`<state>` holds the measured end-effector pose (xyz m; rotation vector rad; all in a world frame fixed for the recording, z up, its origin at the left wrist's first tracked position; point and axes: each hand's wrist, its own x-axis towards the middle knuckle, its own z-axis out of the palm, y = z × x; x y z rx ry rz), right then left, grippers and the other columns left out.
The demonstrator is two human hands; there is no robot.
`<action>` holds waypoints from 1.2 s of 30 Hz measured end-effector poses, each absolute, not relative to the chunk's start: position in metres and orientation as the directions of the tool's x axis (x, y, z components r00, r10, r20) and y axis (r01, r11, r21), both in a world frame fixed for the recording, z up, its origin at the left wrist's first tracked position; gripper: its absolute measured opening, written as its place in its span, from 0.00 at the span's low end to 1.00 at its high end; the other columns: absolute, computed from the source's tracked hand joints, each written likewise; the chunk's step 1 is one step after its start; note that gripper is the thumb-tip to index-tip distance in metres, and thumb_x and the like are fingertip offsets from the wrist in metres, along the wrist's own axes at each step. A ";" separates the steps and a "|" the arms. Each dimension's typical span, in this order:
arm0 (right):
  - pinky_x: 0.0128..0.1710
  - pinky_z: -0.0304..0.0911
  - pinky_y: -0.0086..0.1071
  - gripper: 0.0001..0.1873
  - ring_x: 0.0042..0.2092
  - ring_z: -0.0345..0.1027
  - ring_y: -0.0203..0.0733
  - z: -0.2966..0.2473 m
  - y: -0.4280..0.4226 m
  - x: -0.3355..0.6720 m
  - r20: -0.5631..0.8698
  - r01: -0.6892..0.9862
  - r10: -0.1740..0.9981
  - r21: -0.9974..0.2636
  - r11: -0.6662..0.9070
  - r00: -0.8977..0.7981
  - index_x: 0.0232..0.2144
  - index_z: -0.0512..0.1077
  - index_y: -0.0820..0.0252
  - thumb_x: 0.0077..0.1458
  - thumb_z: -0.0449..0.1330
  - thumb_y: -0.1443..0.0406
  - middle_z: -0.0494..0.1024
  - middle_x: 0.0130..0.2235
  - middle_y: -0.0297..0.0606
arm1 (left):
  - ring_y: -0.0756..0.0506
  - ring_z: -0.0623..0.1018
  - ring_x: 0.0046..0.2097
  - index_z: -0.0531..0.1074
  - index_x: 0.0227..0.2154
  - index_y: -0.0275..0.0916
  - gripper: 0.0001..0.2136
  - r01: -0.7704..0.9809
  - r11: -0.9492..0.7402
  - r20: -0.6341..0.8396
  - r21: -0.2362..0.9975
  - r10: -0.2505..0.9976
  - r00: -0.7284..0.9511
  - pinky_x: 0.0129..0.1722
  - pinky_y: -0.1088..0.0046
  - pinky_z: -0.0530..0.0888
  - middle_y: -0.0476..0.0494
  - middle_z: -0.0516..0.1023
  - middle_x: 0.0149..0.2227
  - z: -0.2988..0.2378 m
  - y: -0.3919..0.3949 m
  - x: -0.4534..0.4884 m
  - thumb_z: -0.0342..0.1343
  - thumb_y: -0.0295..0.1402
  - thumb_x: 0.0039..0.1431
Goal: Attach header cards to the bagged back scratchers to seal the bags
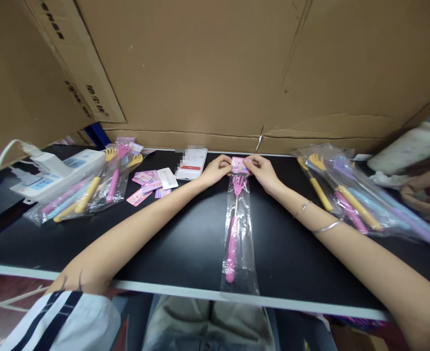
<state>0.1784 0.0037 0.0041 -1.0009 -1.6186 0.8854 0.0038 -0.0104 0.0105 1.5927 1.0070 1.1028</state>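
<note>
A pink back scratcher point(232, 243) lies lengthwise in a clear plastic bag point(247, 253) in front of me, its claw head pointing away. At the bag's far end is a small pink printed card point(239, 165). My left hand point(217, 170) pinches the left edge of this card, fingers closed. On the card's right side, my right hand point(263, 171) grips it between thumb and fingers. Whether the card is inside the bag's mouth or over it, I cannot tell. Left of my left hand lies a loose pile of similar printed cards point(141, 196).
Bagged back scratchers lie at left point(114, 183) and more bagged back scratchers point(359, 207) at right. A phone point(192, 163) rests behind my left forearm. A white power strip point(79, 161) with a cable stands far left, a pale bottle point(408, 146) far right. Cardboard point(207, 68) walls the table's back.
</note>
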 end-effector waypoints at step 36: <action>0.28 0.58 0.29 0.18 0.24 0.61 0.32 0.003 0.005 0.178 0.371 0.249 0.898 -0.870 0.425 -0.237 0.26 0.64 0.58 0.50 0.58 0.50 0.67 0.21 0.29 | 0.52 0.71 0.30 0.62 0.32 0.38 0.02 0.187 -0.269 0.239 0.945 0.956 0.170 0.39 0.74 0.67 0.54 0.70 0.26 0.005 -0.008 0.003 0.49 0.30 0.55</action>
